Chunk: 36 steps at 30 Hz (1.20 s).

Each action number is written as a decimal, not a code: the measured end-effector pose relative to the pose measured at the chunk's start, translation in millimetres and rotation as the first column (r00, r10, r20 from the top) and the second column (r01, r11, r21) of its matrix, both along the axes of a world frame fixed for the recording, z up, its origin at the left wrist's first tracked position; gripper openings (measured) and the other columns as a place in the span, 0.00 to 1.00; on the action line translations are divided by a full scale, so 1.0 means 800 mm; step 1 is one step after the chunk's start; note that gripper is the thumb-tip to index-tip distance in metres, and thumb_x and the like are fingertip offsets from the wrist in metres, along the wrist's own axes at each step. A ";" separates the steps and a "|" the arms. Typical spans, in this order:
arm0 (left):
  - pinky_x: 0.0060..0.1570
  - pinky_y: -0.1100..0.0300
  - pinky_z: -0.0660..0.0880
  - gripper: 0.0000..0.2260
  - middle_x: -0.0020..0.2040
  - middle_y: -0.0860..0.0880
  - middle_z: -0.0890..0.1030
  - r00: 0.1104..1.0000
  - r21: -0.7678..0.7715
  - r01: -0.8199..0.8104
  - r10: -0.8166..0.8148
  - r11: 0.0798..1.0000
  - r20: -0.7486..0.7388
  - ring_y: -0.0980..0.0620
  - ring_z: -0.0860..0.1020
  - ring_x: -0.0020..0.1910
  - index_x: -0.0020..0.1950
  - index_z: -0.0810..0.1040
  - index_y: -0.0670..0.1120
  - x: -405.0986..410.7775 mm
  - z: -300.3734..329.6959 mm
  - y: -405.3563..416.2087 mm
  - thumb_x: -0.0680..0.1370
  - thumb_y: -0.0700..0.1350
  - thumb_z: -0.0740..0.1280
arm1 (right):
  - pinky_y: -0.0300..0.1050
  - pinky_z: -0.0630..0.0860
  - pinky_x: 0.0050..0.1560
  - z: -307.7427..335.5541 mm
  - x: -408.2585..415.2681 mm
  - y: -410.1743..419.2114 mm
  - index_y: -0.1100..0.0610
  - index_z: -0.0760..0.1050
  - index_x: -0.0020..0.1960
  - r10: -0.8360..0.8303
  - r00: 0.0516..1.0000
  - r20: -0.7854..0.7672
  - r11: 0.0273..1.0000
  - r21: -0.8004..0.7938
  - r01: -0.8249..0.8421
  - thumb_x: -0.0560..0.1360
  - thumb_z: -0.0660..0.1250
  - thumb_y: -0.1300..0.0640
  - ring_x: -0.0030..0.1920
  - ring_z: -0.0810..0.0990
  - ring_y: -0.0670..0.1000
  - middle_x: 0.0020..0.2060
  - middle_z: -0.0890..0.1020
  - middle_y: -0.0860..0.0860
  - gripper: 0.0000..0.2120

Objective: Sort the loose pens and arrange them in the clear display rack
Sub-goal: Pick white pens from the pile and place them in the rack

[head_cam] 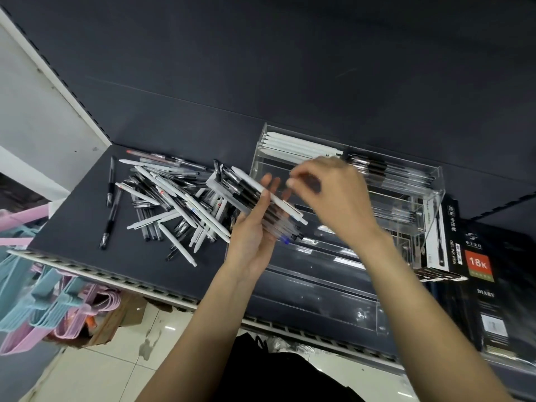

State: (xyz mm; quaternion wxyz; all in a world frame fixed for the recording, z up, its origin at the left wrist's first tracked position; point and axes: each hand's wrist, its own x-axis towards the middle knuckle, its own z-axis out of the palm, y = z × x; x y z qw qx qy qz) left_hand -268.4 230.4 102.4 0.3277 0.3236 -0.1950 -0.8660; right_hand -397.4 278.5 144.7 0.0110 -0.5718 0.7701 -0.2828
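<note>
The left hand [255, 227] grips a bundle of pens [261, 204] just in front of the clear display rack [406, 198]. The right hand [333, 192] hovers above, fingers [293, 181] curled, pinching nothing clear. The loose bundle could slip and spill onto the shelf [72, 227].

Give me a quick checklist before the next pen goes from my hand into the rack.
1. Bundle of pens held across the left hand: ok.
2. Right hand above the bundle, fingers curled; whether it pinches a pen: cannot tell, blurred.
3. Clear rack within reach, directly behind both hands: ok.
4. White pens already lined in the top row, room lower down: ok.
5. Bundle sorted by type: not ok, a white pen lies among black-grip ones.
6. Loose pile on the shelf remains: not ok.
</note>
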 end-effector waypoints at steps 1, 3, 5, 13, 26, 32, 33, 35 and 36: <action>0.50 0.57 0.80 0.15 0.63 0.46 0.79 1.000 -0.017 0.011 -0.011 1.000 -0.001 0.50 0.80 0.58 0.66 0.75 0.44 -0.001 0.001 0.001 0.81 0.42 0.59 | 0.46 0.75 0.46 -0.004 0.010 0.007 0.52 0.80 0.51 0.016 1.000 0.004 0.997 0.082 -0.016 0.75 0.68 0.49 0.48 0.78 0.51 0.46 0.83 0.48 0.09; 0.52 0.56 0.79 0.14 0.62 0.46 0.80 0.999 -0.052 0.037 -0.037 0.998 -0.008 0.50 0.80 0.57 0.65 0.76 0.45 -0.003 0.002 0.004 0.81 0.42 0.58 | 0.46 0.75 0.48 -0.012 0.019 0.014 0.51 0.80 0.54 0.015 0.998 0.056 0.989 0.145 -0.023 0.75 0.67 0.49 0.49 0.77 0.49 0.47 0.83 0.46 0.10; 0.50 0.57 0.80 0.14 0.57 0.46 0.82 0.998 -0.069 0.064 -0.065 0.996 -0.021 0.50 0.81 0.55 0.64 0.76 0.45 -0.004 0.003 0.007 0.82 0.41 0.57 | 0.47 0.75 0.49 -0.013 0.018 0.016 0.51 0.80 0.54 0.026 0.990 0.142 0.988 0.145 -0.047 0.75 0.67 0.50 0.48 0.77 0.46 0.46 0.83 0.45 0.09; 0.58 0.54 0.77 0.14 0.64 0.48 0.78 0.998 -0.091 0.068 -0.067 0.994 0.018 0.49 0.78 0.61 0.66 0.74 0.45 0.003 -0.001 0.007 0.81 0.41 0.58 | 0.49 0.77 0.44 0.027 -0.043 0.003 0.51 0.82 0.50 -0.112 0.988 -0.107 0.993 0.031 0.116 0.75 0.67 0.54 0.43 0.82 0.55 0.43 0.84 0.50 0.07; 0.54 0.56 0.78 0.11 0.54 0.48 0.84 0.999 -0.070 0.018 -0.014 0.997 0.049 0.52 0.82 0.52 0.60 0.77 0.45 0.026 -0.009 -0.009 0.81 0.38 0.59 | 0.46 0.69 0.42 -0.006 -0.075 -0.074 0.53 0.81 0.50 -0.064 0.924 -0.376 0.959 0.234 0.162 0.77 0.64 0.56 0.47 0.79 0.59 0.48 0.82 0.51 0.07; 0.55 0.56 0.78 0.12 0.58 0.48 0.82 1.000 -0.041 0.023 -0.023 0.999 0.003 0.52 0.81 0.56 0.61 0.77 0.46 0.021 -0.006 -0.008 0.81 0.38 0.59 | 0.47 0.72 0.42 -0.009 -0.074 -0.071 0.55 0.80 0.49 -0.063 0.939 -0.337 0.969 0.205 0.139 0.76 0.65 0.58 0.46 0.80 0.58 0.47 0.81 0.52 0.06; 0.56 0.56 0.78 0.12 0.59 0.48 0.82 0.999 -0.034 0.028 -0.028 0.999 -0.015 0.52 0.80 0.57 0.62 0.76 0.46 0.019 -0.005 -0.007 0.81 0.39 0.59 | 0.46 0.73 0.42 -0.008 -0.073 -0.067 0.56 0.80 0.50 -0.067 0.947 -0.314 0.975 0.181 0.129 0.76 0.65 0.58 0.46 0.80 0.57 0.47 0.81 0.52 0.06; 0.57 0.55 0.78 0.14 0.63 0.48 0.80 0.998 -0.031 0.030 -0.032 0.999 -0.055 0.51 0.78 0.61 0.65 0.74 0.47 0.015 -0.003 -0.006 0.80 0.41 0.58 | 0.47 0.76 0.43 -0.003 -0.066 -0.056 0.56 0.80 0.50 -0.074 0.967 -0.244 0.993 0.071 0.093 0.75 0.67 0.58 0.47 0.80 0.55 0.46 0.81 0.52 0.05; 0.58 0.54 0.77 0.15 0.64 0.49 0.78 0.997 -0.035 0.030 -0.032 0.999 -0.070 0.51 0.78 0.62 0.66 0.74 0.47 0.013 -0.003 -0.005 0.79 0.42 0.59 | 0.48 0.77 0.43 0.002 -0.058 -0.047 0.56 0.80 0.50 -0.074 0.979 -0.191 0.997 -0.011 0.073 0.75 0.68 0.59 0.45 0.80 0.54 0.44 0.81 0.51 0.05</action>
